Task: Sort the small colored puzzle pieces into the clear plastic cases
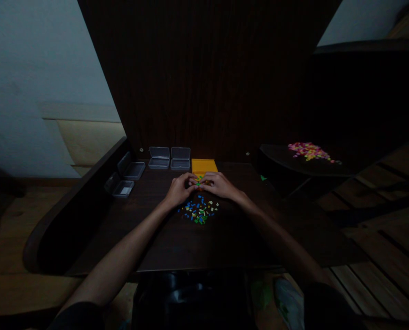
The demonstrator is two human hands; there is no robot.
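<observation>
My left hand [181, 189] and my right hand [219, 184] meet over the front of an open yellow box [204, 165]. Fingers of both are bent into a pinch around a small green piece [198, 184], which looks like a tiny building brick. More green bits show inside the box between my fingertips. Just below my hands, a loose pile of tiny bricks [200, 211] in blue, green, pale yellow and orange lies on the dark table. My fingers partly cover the front of the box.
Clear plastic cases with raised lids stand at the back, one left [159, 158] and one right [180, 159]. Two more lie by the left side panel, the nearer case [122, 189] holding something white. Pink and yellow pieces [310, 151] are heaped on a side shelf [280, 158].
</observation>
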